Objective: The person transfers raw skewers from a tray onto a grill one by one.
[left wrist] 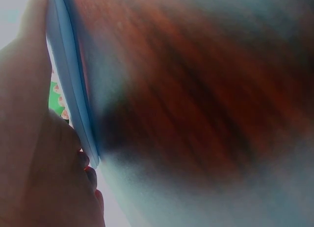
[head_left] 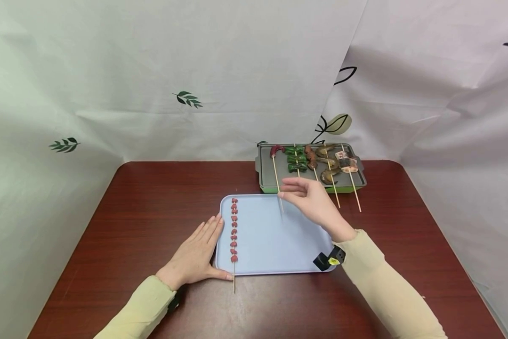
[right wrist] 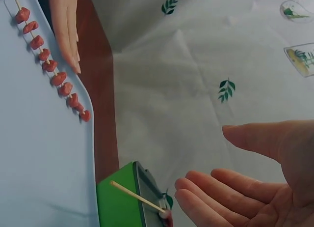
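A pale blue tray [head_left: 279, 240] lies on the table, with a skewer of small red meat pieces [head_left: 234, 231] along its left side. My left hand [head_left: 198, 256] rests at the tray's left edge, fingers straight and thumb near the skewer's bare stick end. In the left wrist view the hand [left wrist: 44, 124] lies along the tray rim [left wrist: 73, 74]. Over the tray's far part, my right hand [head_left: 306, 200] is beside the stick of a skewer with a dark red curled piece [head_left: 276, 150]. The right wrist view shows that hand [right wrist: 245, 187] with thumb and fingers apart, nothing between them.
Behind the tray stands a grey grill pan [head_left: 260, 172] with a green base. It holds a green pepper skewer [head_left: 297, 159], a brown meat skewer [head_left: 311, 157], a skewer of dark curved pieces [head_left: 327, 162] and a fish-like chunk skewer [head_left: 347, 161]. White patterned cloth [head_left: 194, 70] surrounds the table [head_left: 152, 197].
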